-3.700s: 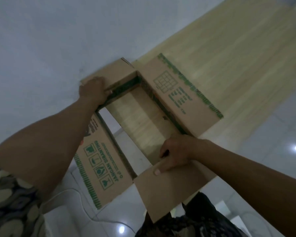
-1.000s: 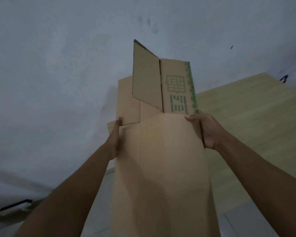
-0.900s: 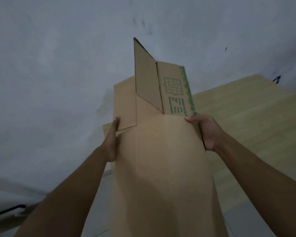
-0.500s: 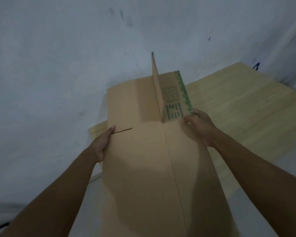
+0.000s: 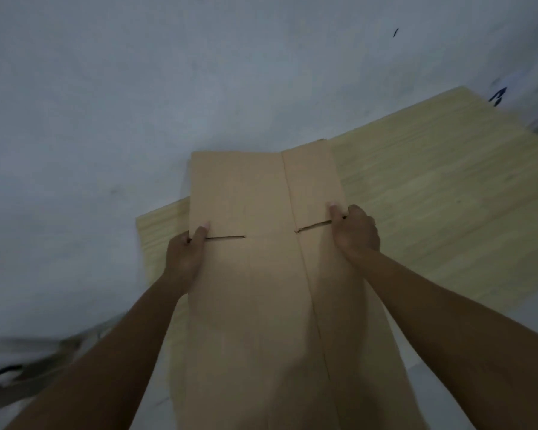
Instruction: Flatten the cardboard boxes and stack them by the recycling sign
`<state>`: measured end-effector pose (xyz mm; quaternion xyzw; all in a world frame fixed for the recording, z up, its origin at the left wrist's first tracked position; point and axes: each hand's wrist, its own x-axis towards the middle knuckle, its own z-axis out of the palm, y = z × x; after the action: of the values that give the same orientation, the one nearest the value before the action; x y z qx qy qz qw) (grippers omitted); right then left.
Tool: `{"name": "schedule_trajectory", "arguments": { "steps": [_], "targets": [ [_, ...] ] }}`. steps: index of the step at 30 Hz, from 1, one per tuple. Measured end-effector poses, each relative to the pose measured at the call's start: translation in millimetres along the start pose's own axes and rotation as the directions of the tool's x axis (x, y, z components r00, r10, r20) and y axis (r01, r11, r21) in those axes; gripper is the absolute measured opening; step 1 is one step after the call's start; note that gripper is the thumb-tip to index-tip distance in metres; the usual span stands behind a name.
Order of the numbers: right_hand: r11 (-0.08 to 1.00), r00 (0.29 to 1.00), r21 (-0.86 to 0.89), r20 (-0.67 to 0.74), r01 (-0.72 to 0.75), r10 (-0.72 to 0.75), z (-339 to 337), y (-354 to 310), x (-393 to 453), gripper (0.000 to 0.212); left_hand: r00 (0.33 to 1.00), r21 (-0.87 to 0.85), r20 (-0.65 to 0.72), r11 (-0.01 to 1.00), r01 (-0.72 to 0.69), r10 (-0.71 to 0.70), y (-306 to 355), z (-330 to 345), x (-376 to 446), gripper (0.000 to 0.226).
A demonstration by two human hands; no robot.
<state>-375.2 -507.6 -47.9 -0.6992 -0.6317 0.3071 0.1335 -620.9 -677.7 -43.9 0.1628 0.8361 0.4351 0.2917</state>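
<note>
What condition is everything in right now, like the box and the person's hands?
Plain brown cardboard box: collapsed flat, flaps level with the panel, slits showing at both sides.
Left hand: gripping the box's left edge at the slit.
Right hand: gripping the box's right edge at the slit.
Pale wooden board: lying flat beneath the box.
Grey wall: bare, a few dark marks.

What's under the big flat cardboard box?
A pale wooden board sticks out from under the flattened cardboard box on the right and a bit on the left. The left hand and right hand hold its edges. Whatever lies beneath its middle is covered.
</note>
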Motion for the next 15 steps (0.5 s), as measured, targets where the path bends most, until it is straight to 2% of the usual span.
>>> {"name": "schedule_trajectory", "arguments": {
  "steps": [2,6,10,12,15],
  "targets": [
    [0.997,1.000,-0.070,0.022,0.015,-0.014,8.6,9.0,17.7,0.061,0.998,0.108,-0.058,0.994,0.003,0.003,-12.8,17.3,3.1,0.044],
    [0.971,0.993,-0.212,0.057,0.110,-0.100,21.8,28.3,45.4,0.060,0.991,0.220,-0.085,0.968,0.117,-0.100,-45.9,59.7,4.3,0.059],
    [0.937,0.983,-0.299,0.044,0.182,-0.177,32.5,57.7,64.5,0.057,0.967,0.291,-0.162,0.926,0.239,-0.199,-65.2,100.6,-3.9,0.055],
    [0.927,0.981,-0.321,0.038,0.194,-0.192,40.2,71.2,68.4,0.059,0.942,0.333,-0.273,0.899,0.284,-0.196,-64.4,113.9,-11.7,0.058],
    [0.912,0.971,-0.347,-0.019,0.217,-0.238,54.2,82.0,70.9,0.063,0.914,0.439,-0.393,0.852,0.287,-0.105,-62.9,131.1,-17.9,0.067]
  ]
}}
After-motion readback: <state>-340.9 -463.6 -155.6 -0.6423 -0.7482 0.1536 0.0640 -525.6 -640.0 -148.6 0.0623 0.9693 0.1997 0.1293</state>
